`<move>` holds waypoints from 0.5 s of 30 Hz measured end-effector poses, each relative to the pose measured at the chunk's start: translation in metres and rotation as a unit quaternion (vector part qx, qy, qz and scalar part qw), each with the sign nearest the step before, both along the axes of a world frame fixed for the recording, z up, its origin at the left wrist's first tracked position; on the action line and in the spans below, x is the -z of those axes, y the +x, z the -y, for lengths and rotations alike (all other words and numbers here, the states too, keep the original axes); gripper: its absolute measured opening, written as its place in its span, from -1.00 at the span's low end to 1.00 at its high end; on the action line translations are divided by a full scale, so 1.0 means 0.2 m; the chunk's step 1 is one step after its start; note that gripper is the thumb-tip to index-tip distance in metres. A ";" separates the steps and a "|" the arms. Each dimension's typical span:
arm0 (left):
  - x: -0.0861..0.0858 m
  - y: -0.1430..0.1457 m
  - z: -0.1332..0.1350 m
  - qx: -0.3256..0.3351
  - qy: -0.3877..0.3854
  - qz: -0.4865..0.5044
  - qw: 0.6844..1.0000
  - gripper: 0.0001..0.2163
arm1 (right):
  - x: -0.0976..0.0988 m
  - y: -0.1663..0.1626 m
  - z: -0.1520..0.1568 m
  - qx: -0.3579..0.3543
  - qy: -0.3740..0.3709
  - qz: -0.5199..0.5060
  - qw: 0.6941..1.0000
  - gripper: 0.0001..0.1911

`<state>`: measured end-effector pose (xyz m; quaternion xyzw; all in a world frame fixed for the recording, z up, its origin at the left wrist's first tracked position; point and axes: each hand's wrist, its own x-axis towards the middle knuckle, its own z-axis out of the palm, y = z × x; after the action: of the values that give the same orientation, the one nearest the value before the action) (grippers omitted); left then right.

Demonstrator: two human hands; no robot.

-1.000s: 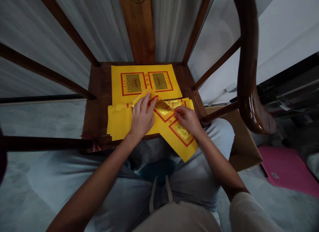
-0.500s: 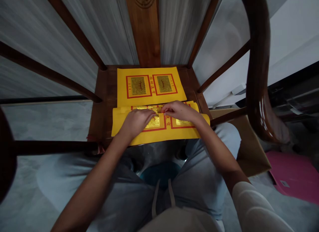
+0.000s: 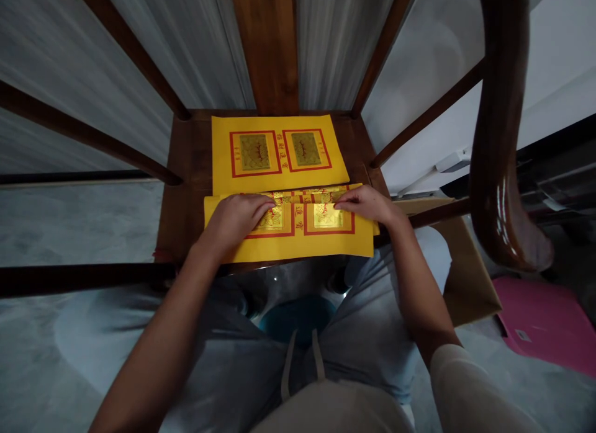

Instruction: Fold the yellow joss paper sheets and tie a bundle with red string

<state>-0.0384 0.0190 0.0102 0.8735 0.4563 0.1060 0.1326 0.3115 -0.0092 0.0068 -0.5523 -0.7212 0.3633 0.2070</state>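
A yellow paper sheet (image 3: 298,244) with two red-framed gold squares lies across the front of a dark wooden chair seat (image 3: 186,172). My left hand (image 3: 235,217) lies on its left part with fingers stretched flat toward the middle. My right hand (image 3: 367,203) presses its upper right edge, fingers pointing left. More yellow sheets show under its far edge. A second yellow sheet (image 3: 277,154) with two gold squares lies flat at the back of the seat, untouched.
The chair's back splat (image 3: 267,45) and curved armrest (image 3: 505,141) rise around the seat. A brown cardboard piece (image 3: 465,278) and a pink flat object (image 3: 544,324) lie on the floor at right. My knees in light trousers sit below the seat edge.
The near sheet was folded and slanted; it now lies squared and flat along the seat's front. Both hands moved apart from the middle toward its two ends.
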 end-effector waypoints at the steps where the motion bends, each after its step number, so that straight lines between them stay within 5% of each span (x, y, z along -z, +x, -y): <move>1: 0.00 -0.01 -0.01 -0.005 0.000 0.004 1.000 -0.64 | 0.00 0.01 0.00 0.009 0.011 0.014 1.000 -0.77; 8: 0.02 -0.02 -0.03 -0.006 0.028 0.005 1.000 -0.64 | 0.01 0.02 0.00 0.078 0.095 0.017 0.992 -0.77; 15: 0.04 0.02 -0.03 0.008 0.047 0.006 0.999 -0.62 | 0.08 0.05 0.03 0.142 0.093 -0.032 0.985 -0.74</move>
<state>-0.0348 0.0241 0.0025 0.8817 0.4430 0.1317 0.0948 0.3210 -0.0158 -0.0084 -0.6157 -0.6587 0.2793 0.3301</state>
